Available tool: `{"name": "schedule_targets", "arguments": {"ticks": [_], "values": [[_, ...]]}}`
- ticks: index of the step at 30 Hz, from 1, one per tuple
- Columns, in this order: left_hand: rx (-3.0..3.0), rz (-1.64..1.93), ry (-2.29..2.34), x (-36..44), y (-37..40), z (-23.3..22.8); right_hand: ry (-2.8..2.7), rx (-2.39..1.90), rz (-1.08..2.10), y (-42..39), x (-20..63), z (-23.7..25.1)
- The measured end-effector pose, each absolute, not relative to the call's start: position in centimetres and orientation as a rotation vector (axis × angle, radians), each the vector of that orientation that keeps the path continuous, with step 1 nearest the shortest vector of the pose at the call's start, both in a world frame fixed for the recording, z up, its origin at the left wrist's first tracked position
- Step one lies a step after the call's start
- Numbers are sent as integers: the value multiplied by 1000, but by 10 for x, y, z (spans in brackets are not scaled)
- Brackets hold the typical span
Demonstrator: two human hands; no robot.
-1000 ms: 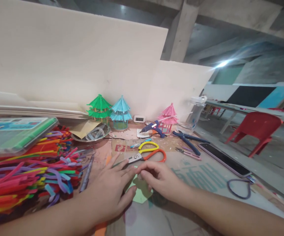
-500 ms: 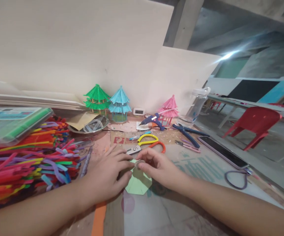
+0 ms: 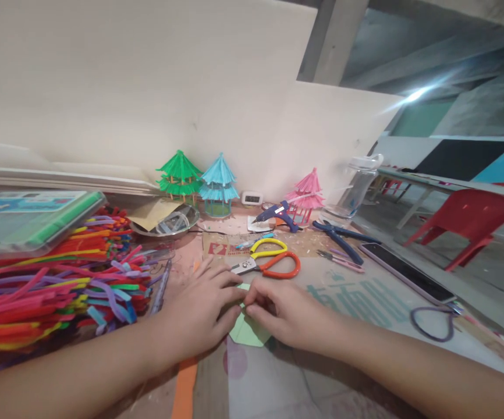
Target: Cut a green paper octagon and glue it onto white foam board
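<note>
Hands meet fingertip to fingertip: left hand (image 3: 199, 317) flat, pressing pale green paper piece (image 3: 248, 333) onto counter (image 3: 365, 302); right hand (image 3: 284, 317) pinching its near edge. Paper directly beneath, both equally near.

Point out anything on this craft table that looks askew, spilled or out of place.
Small scraps and shavings lie strewn over the cardboard near the glue gun, like cutting litter. The pipe cleaners sprawl in a loose heap. Nothing looks damaged; both hands press a green paper piece.

Both hands cover most of the pale green paper (image 3: 247, 333); the pipe-cleaner heap (image 3: 46, 291) runs off the left edge.
</note>
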State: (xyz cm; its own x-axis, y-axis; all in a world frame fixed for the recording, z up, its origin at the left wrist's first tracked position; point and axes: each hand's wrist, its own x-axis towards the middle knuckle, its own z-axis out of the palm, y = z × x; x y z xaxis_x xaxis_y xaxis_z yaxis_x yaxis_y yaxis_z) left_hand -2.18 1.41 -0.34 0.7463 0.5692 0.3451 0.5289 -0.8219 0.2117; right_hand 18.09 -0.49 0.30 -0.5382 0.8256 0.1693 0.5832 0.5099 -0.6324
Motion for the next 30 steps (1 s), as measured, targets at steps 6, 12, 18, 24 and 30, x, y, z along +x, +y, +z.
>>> {"name": "schedule_targets", "arguments": {"ticks": [6, 12, 18, 24, 30], "values": [[2870, 571, 927, -23, 12, -3, -2374, -1122, 820, -14, 181, 10], [2855, 554, 934, -22, 12, -3, -2364, -1152, 639, -13, 179, 10], [2858, 581, 929, -22, 12, -3, -2372, -1143, 795, -16, 179, 11], [2901, 606, 921, -22, 13, -2, -2391, -1128, 671, -11, 180, 11], [2898, 648, 896, -22, 13, -2, -2417, -1124, 683, -12, 180, 14]]}}
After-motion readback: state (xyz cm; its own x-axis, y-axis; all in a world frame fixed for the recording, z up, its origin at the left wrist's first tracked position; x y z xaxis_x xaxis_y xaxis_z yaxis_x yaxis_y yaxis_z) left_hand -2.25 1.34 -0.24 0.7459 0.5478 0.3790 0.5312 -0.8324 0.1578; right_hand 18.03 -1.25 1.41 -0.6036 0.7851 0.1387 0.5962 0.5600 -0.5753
